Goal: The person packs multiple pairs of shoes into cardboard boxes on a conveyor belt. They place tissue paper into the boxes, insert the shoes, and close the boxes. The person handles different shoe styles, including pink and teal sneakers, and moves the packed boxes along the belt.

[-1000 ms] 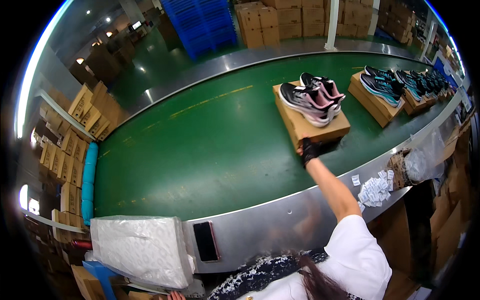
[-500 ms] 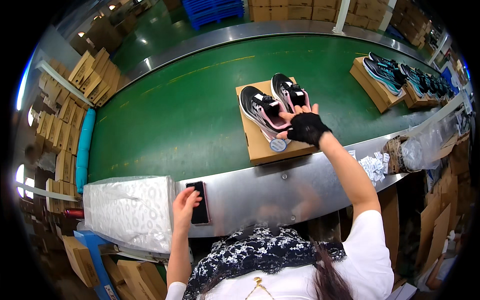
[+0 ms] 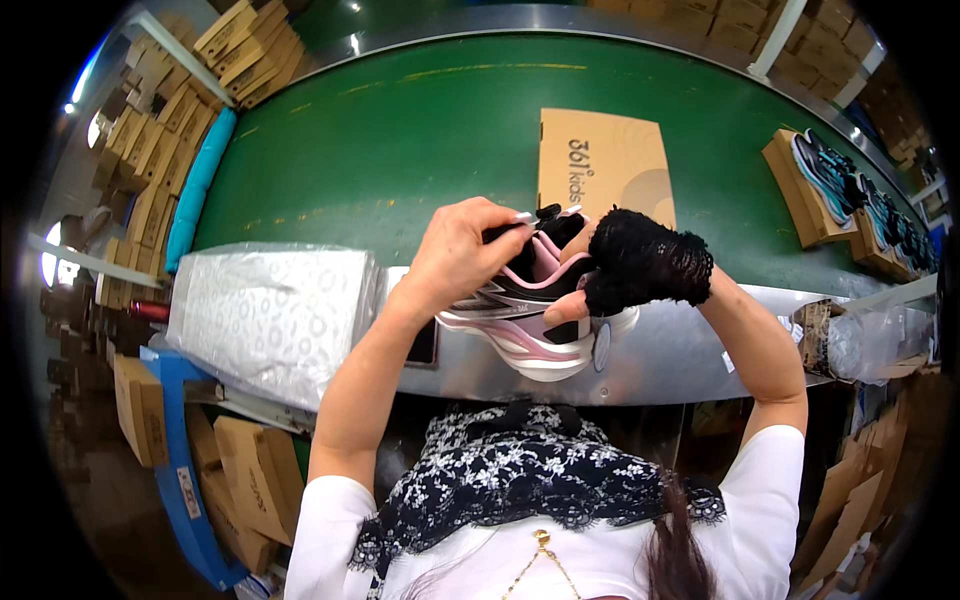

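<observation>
A pair of black sneakers (image 3: 530, 345) with pink lining and pale soles is held over the metal ledge, toes mostly hidden. My bare left hand (image 3: 460, 252) pinches near the tongue and laces of the nearer shoe. My right hand (image 3: 645, 262), in a black fingerless glove, grips the shoes by the heel side, its thumb on the nearer heel. The second shoe is largely covered by this hand. A round tag (image 3: 601, 346) hangs at the heel. Behind the shoes, a closed brown shoebox (image 3: 625, 150) lies on the green conveyor (image 3: 420, 130).
A plastic-wrapped stack of patterned white paper (image 3: 275, 310) lies at left, near a phone (image 3: 424, 346) partly under the shoes. More sneakers (image 3: 825, 180) on boxes line the belt at right. An open carton (image 3: 825, 335) sits at the ledge's right end.
Both sneakers have been lifted off the shoebox and brought toward me. My left hand has moved from above the phone to the shoe. The view has shifted too.
</observation>
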`<state>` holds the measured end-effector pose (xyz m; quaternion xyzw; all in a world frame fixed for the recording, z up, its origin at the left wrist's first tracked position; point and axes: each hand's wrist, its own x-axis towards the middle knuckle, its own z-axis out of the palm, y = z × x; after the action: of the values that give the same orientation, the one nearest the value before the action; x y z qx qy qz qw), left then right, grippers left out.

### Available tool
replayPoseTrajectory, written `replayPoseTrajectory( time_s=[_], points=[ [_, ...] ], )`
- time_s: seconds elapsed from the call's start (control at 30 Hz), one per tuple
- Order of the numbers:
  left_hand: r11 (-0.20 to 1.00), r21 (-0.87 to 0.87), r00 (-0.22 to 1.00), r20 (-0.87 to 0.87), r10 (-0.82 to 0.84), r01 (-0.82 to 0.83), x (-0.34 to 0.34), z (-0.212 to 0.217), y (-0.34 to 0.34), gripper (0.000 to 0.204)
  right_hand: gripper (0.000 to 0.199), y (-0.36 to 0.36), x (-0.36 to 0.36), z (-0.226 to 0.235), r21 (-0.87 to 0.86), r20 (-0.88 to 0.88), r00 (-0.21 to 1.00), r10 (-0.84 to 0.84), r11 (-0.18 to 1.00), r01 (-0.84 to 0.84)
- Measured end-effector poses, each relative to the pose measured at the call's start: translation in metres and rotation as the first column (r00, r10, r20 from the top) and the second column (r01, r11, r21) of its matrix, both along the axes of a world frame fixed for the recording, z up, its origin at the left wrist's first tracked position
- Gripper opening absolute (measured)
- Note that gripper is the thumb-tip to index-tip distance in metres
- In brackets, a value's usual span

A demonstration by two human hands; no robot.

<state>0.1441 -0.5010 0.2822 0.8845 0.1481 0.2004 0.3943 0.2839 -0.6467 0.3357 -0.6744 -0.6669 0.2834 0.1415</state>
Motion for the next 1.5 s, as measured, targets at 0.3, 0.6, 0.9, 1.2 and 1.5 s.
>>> replayPoseTrajectory(
  time_s=[0.3,0.6,0.9,1.2,1.5],
  points=[
    [0.872,-0.479,0.990,-0.140,0.034,-0.098,-0.037,-0.048,0.001,0.024,0.036,-0.015,-0.023,-0.097,0.341,0.225,0.943,0.244,0.887,-0.311],
    [0.993,0.110,0.941,-0.337,-0.010,0.050,-0.029,-0.162,-0.016,0.048,0.039,-0.014,0.007,-0.150,-0.005,-0.232,0.949,-0.212,0.976,0.216],
    [0.905,-0.251,0.938,-0.136,0.320,-0.345,0.014,-0.152,0.036,0.052,0.072,0.015,0.049,-0.225,0.708,0.259,0.705,-0.661,0.626,0.327],
    [0.895,0.437,0.912,-0.325,0.250,-0.089,0.040,-0.161,0.037,0.035,0.040,-0.083,0.112,-0.206,-0.067,-0.987,-0.097,-0.126,-0.224,0.972],
    [0.964,-0.033,0.960,-0.105,0.258,-0.262,0.014,-0.169,0.039,0.049,0.026,-0.193,0.135,-0.323,0.328,0.098,-0.040,-0.994,-0.005,0.945]
  ],
)
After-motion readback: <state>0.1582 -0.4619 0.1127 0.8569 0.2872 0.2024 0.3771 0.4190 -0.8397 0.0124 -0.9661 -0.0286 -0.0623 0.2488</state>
